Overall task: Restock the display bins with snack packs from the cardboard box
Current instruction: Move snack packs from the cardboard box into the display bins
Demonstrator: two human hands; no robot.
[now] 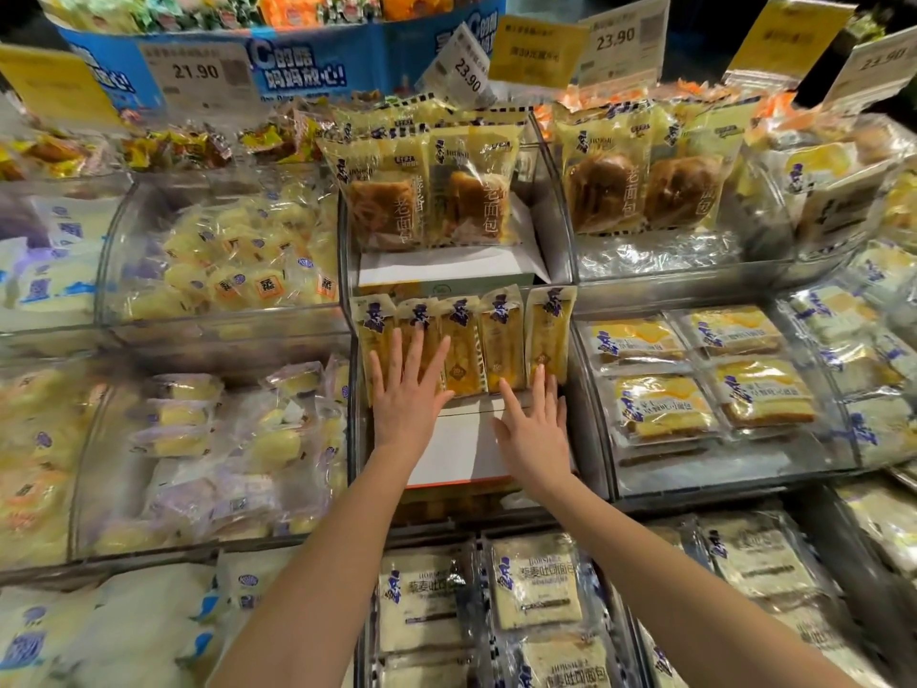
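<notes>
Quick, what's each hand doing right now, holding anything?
Left hand: open, fingers straight, pressing on the row of yellow snack packs.
Right hand: open, fingertips touching the same row, holding nothing.

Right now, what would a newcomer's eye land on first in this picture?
The left hand and right hand rest flat, fingers spread, against a row of five upright yellow snack packs in the centre bin. Behind them, brown bread packs stand on the tier above, and a 21.90 price tag stands at the back left.
</notes>
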